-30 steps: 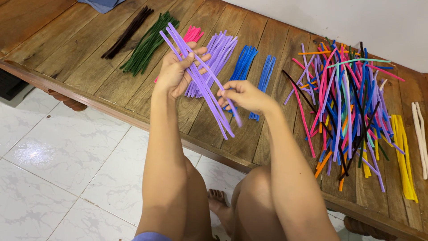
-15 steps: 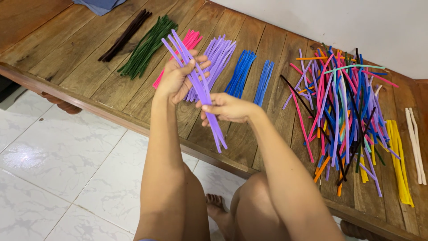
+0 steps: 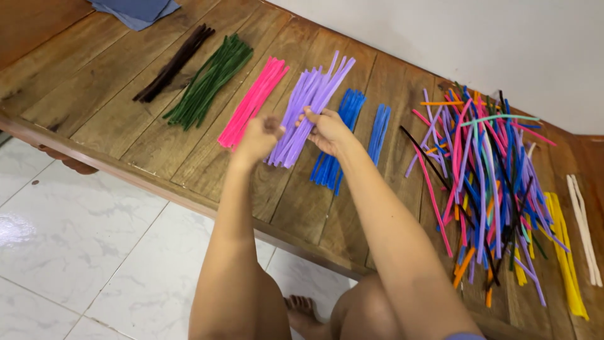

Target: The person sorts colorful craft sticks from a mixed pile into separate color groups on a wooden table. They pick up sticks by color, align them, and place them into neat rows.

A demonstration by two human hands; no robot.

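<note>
Purple pipe-cleaner bundle (image 3: 308,110) flat on wooden bench (image 3: 119,107), lying diagonally, directly under both hands. Right hand (image 3: 327,129) resting on bundle's right edge, fingers curled against the stems; contact seen, firm grip not confirmed. Left hand (image 3: 259,137) at bundle's lower left end, blurred, fingers loosely bunched; holding or only touching: cannot tell.

Just left of left hand: pink bundle (image 3: 251,104), parallel to purple one. Further left: green bundle (image 3: 211,79), then dark brown bundle (image 3: 173,63). Beyond those, at bench's far corner: blue cloth (image 3: 135,9).

Just right of right hand: blue bundle (image 3: 336,141), then smaller blue bundle (image 3: 377,129) beside it. Well right of right hand: unsorted mixed-colour pile (image 3: 487,182), stems crossing. Past that: yellow bundle (image 3: 563,249), then few white stems (image 3: 584,226) at bench's far right.
</note>
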